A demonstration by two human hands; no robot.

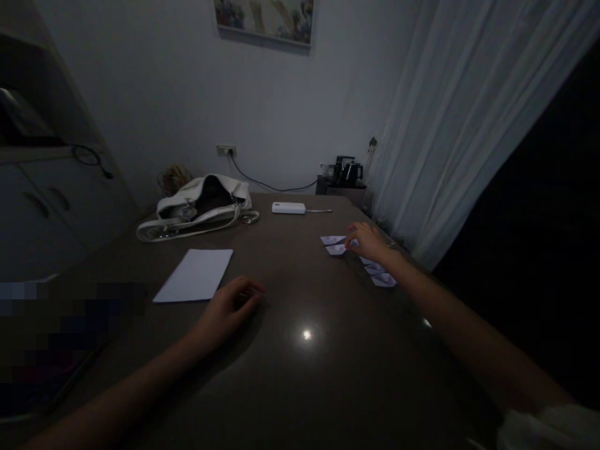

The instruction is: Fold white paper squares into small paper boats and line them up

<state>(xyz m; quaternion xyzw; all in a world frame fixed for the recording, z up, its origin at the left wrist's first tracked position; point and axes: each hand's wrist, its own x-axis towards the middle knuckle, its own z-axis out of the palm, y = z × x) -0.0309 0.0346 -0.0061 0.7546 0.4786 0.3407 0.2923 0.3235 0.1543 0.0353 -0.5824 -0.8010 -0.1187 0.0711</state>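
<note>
My right hand (pixel 368 242) reaches to the right side of the table, thumb and fingertips closed on a small folded paper piece. Just left of those fingers lie white folded paper pieces (pixel 335 249), pointed in shape. More folded paper pieces (pixel 383 279) lie in a row below my right wrist, partly hidden by the arm. My left hand (pixel 235 301) rests on the table, loosely curled, a gap between thumb and fingers and nothing visible in it. Beside it lies a stack of white paper (pixel 194 275), its near right corner close to my left wrist.
On the dark glossy table (pixel 300 387), a white bag (pixel 206 200) with a strap stands at the back left. A white power bank (pixel 288 208) with a short cable lies at the far edge. Behind are a black kettle (pixel 352 172) and a white curtain (pixel 422 125).
</note>
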